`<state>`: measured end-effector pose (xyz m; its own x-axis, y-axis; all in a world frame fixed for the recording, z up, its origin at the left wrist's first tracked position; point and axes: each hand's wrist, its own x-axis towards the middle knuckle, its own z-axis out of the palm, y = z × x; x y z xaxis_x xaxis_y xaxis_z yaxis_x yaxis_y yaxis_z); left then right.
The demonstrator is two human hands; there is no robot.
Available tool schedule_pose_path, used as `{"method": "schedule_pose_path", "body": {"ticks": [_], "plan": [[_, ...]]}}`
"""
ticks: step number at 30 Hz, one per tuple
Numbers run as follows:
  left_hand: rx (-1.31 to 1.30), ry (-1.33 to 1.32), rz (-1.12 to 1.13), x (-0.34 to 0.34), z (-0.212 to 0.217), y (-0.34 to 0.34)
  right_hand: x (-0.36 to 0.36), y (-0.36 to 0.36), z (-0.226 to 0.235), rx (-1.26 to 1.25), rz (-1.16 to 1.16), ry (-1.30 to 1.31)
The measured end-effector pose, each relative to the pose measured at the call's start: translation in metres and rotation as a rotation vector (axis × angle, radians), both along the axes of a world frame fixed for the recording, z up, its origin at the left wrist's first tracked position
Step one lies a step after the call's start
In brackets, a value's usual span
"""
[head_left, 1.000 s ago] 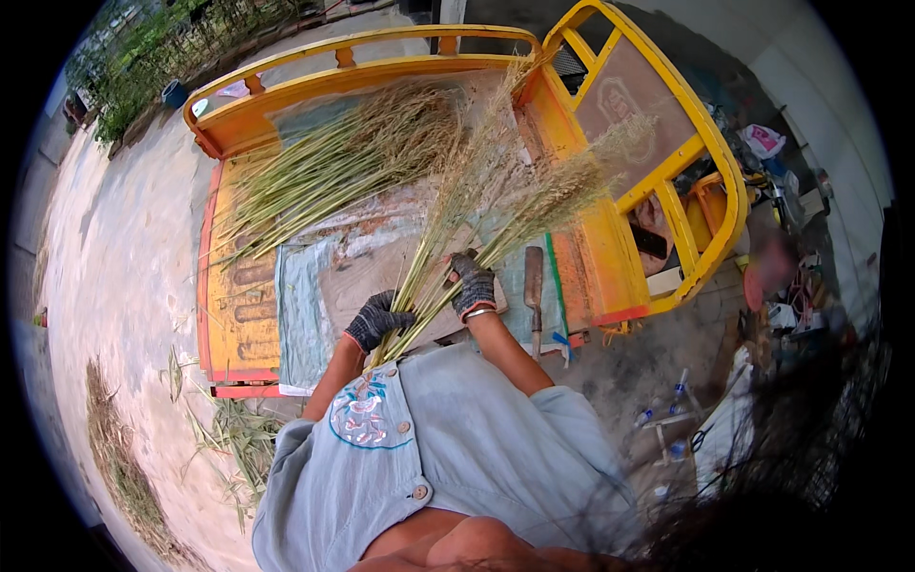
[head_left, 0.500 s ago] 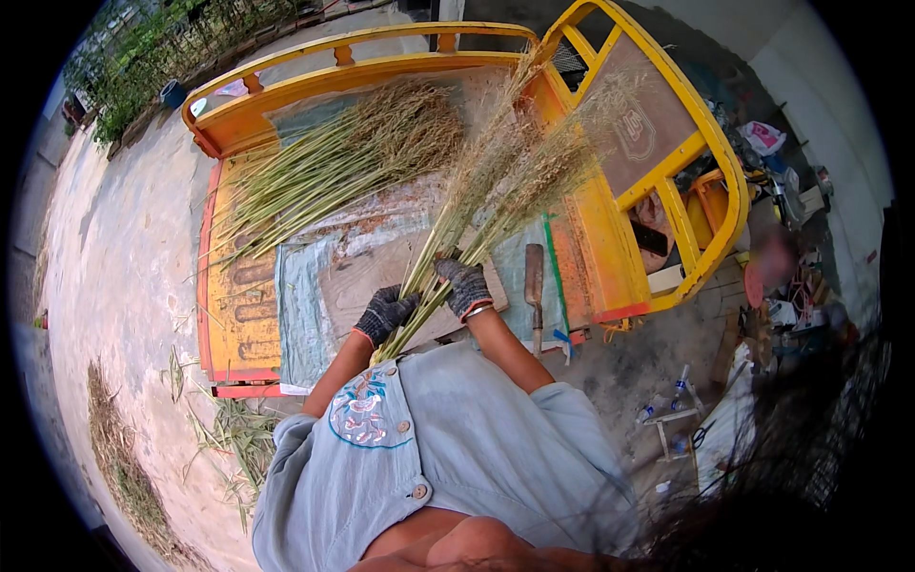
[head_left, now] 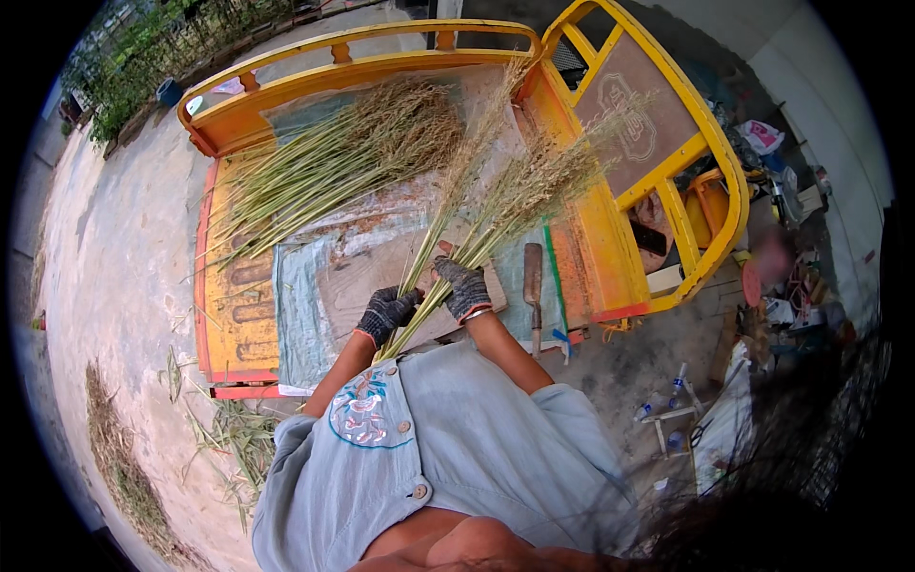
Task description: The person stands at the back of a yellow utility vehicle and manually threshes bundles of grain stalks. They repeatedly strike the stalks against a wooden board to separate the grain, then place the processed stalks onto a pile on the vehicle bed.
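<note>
Bundle's plume ends dropped lower vs 1 s ago; grass stalks (head_left: 477, 214) run to 1 o'clock, gripped by L hand (head_left: 386, 315) & R hand (head_left: 465, 288), fingers wrapped.

A crumpled white plastic bag with pink printing (head_left: 762, 135) lies at the right, just outside the yellow cart rail. Below it, near the wall, sits a small pale cardboard box (head_left: 810, 198). Two clear plastic bottles with blue labels (head_left: 675, 381) lie on the concrete floor lower down.
</note>
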<state>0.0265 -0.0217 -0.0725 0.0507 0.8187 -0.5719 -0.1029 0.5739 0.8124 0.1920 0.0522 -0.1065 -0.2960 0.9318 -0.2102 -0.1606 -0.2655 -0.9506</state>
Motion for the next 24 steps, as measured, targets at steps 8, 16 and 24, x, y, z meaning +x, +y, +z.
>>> {"method": "schedule_pose_path", "body": {"ticks": [8, 16, 24], "plan": [[0.188, 0.269, -0.028, 0.005, -0.025, 0.000, -0.024, 0.003, 0.017, -0.460, -0.196, 0.133], [0.194, -0.122, -0.004, -0.001, 0.009, 0.002, -0.003, 0.012, -0.047, -0.139, -0.019, -0.170], [0.180, 0.011, 0.126, 0.005, 0.007, 0.002, -0.001, 0.009, -0.040, 0.037, 0.108, -0.348]]}}
